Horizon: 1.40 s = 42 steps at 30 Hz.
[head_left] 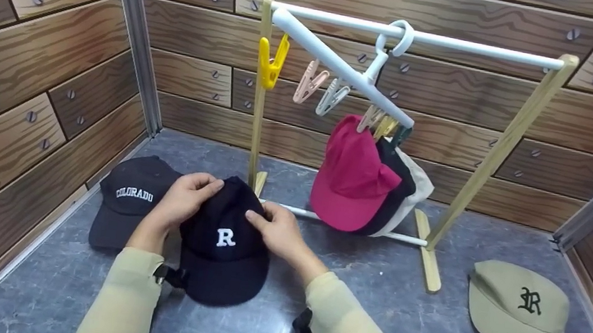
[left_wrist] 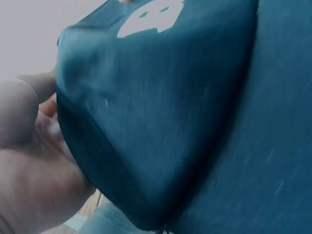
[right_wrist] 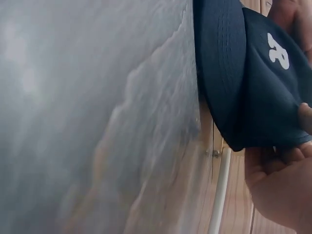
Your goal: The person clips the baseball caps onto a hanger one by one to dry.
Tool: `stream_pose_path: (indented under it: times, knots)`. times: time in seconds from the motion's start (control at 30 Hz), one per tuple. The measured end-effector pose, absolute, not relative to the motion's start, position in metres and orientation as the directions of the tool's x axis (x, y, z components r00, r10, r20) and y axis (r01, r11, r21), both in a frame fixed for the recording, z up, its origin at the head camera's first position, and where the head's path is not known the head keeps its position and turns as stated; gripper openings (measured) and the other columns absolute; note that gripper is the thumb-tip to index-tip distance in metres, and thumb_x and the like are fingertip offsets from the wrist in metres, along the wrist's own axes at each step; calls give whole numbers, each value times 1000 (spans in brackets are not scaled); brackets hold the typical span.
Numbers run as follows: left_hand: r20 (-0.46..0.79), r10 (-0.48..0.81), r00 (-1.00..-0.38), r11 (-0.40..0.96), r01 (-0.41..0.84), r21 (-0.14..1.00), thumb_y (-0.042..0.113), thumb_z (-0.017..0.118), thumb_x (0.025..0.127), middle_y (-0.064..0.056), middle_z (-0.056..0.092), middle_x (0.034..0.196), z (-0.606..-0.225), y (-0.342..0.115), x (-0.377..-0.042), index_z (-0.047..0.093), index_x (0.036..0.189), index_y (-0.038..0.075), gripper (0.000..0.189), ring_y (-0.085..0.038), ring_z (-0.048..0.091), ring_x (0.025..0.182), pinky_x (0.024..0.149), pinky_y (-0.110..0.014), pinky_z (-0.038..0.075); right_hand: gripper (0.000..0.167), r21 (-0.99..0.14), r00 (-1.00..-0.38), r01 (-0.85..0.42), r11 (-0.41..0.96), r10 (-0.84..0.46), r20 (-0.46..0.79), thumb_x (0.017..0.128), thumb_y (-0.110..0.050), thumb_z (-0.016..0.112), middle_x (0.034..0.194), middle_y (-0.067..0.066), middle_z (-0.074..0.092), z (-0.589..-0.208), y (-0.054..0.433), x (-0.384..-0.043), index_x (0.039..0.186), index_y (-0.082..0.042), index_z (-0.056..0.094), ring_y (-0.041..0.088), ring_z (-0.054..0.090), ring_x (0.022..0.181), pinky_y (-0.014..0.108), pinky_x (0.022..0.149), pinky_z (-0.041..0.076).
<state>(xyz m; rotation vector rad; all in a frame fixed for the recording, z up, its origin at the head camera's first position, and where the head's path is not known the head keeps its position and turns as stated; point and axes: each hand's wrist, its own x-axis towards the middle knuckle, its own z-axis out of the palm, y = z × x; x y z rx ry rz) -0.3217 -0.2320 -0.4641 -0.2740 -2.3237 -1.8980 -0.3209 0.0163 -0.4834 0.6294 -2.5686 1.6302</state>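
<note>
As left hand (head_left: 186, 198) and right hand (head_left: 281, 231) pinch the R cap (head_left: 224, 252), it seems light, soft; hold by the crown (head_left: 226, 209).

Seeing matt cloth on navy cap (head_left: 223, 262). Getting shiny plastic vibes off yellow clip (head_left: 270, 74), smooth plasticky finish off hanger (head_left: 342, 68). Spotting wood on right post (head_left: 500, 152), kinda glossy tabletop (head_left: 388, 296).

The R cap (head_left: 223, 279) is dark navy with a white letter (head_left: 226, 237), the front hanging cap (head_left: 350, 179) crimson, and the worktop (head_left: 364, 305) marbled grey.
</note>
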Motion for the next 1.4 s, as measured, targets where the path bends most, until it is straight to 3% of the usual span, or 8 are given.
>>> stream_pose_path:
  times: [0.33,0.43,0.63,0.73,1.13,1.3,1.4]
  knots:
    - [172,159,-972,-17,172,985,20,56,118,1,57,76,-454,-218,-316,61,85,8,36,-10,58,67,62,-23,51,20,-874,-919,-358,328,-288,269,108,-28,74,90,-2,76,-476,32,-319,106,-9,78,14,66,87,37,86,55]
    - [170,180,-969,-28,168,985,20,51,120,0,63,81,-453,-214,-315,64,90,6,35,-11,64,72,67,-24,56,19,-876,-918,-362,317,-286,276,107,-27,76,91,-2,78,-474,36,-321,108,-9,80,12,67,87,35,86,55]
    - [196,189,-962,-33,193,981,19,46,121,-5,73,98,-449,-206,-313,70,116,-9,37,-14,72,91,82,-27,61,20,-873,-923,-353,337,-277,266,104,-28,80,84,-5,73,-467,45,-321,98,-10,81,12,63,80,32,77,52]
    - [191,172,-966,-52,184,981,20,46,121,-6,73,98,-446,-200,-312,70,117,-8,37,-15,72,89,81,-27,61,22,-874,-929,-340,349,-268,254,103,-30,81,80,-8,70,-463,49,-321,93,-11,79,12,62,78,32,74,51]
    - [128,120,-985,-87,118,989,33,54,119,-2,69,83,-440,-187,-307,71,97,6,39,-13,68,72,68,-26,58,23,-867,-927,-369,336,-197,319,100,-29,85,76,-7,66,-458,61,-323,90,-10,76,14,61,76,32,73,51]
    - [176,183,-967,-105,159,982,23,80,105,-5,75,87,-438,-185,-304,73,99,6,20,-16,73,75,69,-29,62,23,-863,-912,-408,297,-163,376,100,-29,85,82,-2,71,-464,67,-330,96,-8,78,15,64,79,34,76,54]
    - [188,203,-961,-92,172,981,13,88,96,-9,79,98,-437,-183,-303,75,109,2,21,-19,78,84,75,-31,65,21,-867,-917,-398,299,-142,372,99,-28,86,85,0,74,-458,68,-326,98,-7,80,16,67,81,32,78,55]
